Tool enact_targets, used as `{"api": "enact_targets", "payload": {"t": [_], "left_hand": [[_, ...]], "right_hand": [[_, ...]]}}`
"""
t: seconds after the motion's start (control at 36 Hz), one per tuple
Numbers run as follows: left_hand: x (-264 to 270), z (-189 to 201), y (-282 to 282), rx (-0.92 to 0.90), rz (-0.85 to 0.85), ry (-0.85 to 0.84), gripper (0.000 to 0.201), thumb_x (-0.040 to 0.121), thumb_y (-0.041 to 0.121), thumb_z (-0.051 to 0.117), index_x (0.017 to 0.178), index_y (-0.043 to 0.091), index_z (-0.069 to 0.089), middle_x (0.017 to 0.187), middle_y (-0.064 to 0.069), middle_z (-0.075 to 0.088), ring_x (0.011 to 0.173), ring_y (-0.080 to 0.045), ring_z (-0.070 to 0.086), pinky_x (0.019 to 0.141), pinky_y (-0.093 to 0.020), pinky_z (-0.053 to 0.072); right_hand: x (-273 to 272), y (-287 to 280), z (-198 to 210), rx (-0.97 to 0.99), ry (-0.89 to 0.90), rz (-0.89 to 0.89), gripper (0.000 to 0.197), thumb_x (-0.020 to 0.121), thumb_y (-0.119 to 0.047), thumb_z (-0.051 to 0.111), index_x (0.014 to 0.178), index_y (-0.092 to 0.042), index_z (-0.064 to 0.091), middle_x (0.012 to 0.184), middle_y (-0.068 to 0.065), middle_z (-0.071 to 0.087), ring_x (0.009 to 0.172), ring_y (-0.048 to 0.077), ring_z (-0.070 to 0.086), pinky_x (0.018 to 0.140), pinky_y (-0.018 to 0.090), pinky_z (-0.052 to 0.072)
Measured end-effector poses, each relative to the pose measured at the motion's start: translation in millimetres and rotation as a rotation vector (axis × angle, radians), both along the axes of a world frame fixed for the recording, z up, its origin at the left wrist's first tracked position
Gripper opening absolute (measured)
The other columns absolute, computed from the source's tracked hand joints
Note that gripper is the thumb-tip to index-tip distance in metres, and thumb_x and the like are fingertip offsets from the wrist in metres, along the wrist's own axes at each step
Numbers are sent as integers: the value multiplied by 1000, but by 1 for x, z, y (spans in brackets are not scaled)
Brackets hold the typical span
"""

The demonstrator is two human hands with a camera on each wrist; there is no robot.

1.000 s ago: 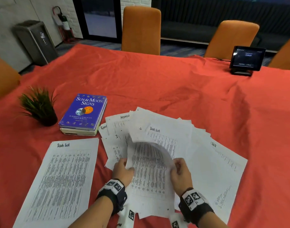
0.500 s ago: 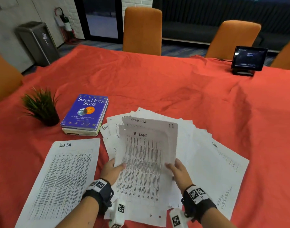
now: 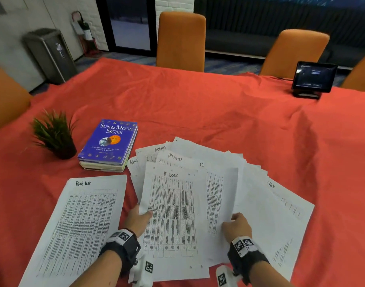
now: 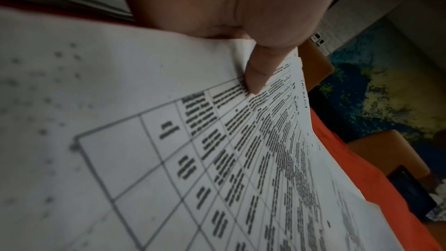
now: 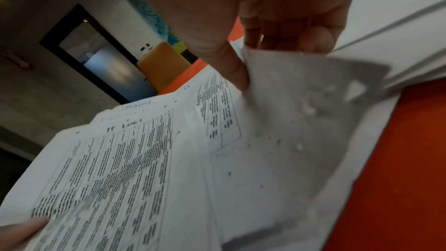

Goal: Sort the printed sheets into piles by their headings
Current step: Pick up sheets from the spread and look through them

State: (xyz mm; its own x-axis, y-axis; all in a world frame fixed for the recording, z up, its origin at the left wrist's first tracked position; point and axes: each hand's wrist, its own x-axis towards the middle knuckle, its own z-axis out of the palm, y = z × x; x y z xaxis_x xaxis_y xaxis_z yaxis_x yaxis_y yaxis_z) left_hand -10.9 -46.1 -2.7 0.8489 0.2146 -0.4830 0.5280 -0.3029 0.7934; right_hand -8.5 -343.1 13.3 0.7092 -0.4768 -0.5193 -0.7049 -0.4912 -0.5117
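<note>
An "IT Logs" sheet (image 3: pixel 171 214) lies on top of a fanned heap of printed sheets (image 3: pixel 258 195) on the red tablecloth. My left hand (image 3: pixel 143 214) pinches its left edge; in the left wrist view the thumb (image 4: pixel 258 75) presses on the IT Logs sheet (image 4: pixel 193 159). My right hand (image 3: pixel 233 219) pinches the right edge of the sheet beneath, headed "Task list" and numbered 11 (image 3: pixel 216 193); the right wrist view shows thumb (image 5: pixel 236 72) and fingers on that sheet's lifted corner (image 5: pixel 301 106). A lone "Task list" sheet (image 3: pixel 80 224) lies flat at the left. "Admin" sheets (image 3: pixel 156 151) peek from the heap's far side.
A purple book (image 3: pixel 109 141) on another book and a small potted plant (image 3: pixel 55 137) stand beyond the left sheet. A tablet on a stand (image 3: pixel 314 77) sits at the far right. Orange chairs (image 3: pixel 180 40) line the far edge. Bare red cloth (image 3: pixel 198 104) stretches beyond the heap.
The curled top sheet was raised, showing the IT Logs heading. My hands have since moved apart: the left draws the IT Logs sheet left, the right holds sheet 11.
</note>
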Motion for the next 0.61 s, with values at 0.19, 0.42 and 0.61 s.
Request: {"api": "enact_targets", "payload": {"t": [0.19, 0.42, 0.61], "left_hand": [[-8, 11, 7, -171, 52, 2, 33, 88, 15, 64, 119, 23, 55, 113, 8, 62, 119, -20, 52, 103, -34, 36], [-8, 16, 5, -256, 117, 29, 32, 89, 10, 62, 121, 15, 60, 100, 11, 64, 114, -22, 56, 97, -30, 36], [-1, 26, -3, -326, 145, 35, 40, 83, 21, 69, 121, 14, 60, 118, 1, 65, 117, -20, 54, 102, -34, 35]], "right_hand": [[0, -13, 2, 40, -203, -82, 9, 88, -6, 51, 84, -10, 56, 78, 3, 59, 78, 27, 55, 72, 31, 42], [7, -21, 15, 210, -245, -34, 15, 84, 1, 51, 91, 1, 64, 89, 19, 66, 86, 35, 62, 75, 38, 50], [2, -9, 33, 169, -457, 93, 15, 92, -9, 52, 86, -7, 66, 78, 8, 68, 73, 26, 60, 67, 30, 44]]}}
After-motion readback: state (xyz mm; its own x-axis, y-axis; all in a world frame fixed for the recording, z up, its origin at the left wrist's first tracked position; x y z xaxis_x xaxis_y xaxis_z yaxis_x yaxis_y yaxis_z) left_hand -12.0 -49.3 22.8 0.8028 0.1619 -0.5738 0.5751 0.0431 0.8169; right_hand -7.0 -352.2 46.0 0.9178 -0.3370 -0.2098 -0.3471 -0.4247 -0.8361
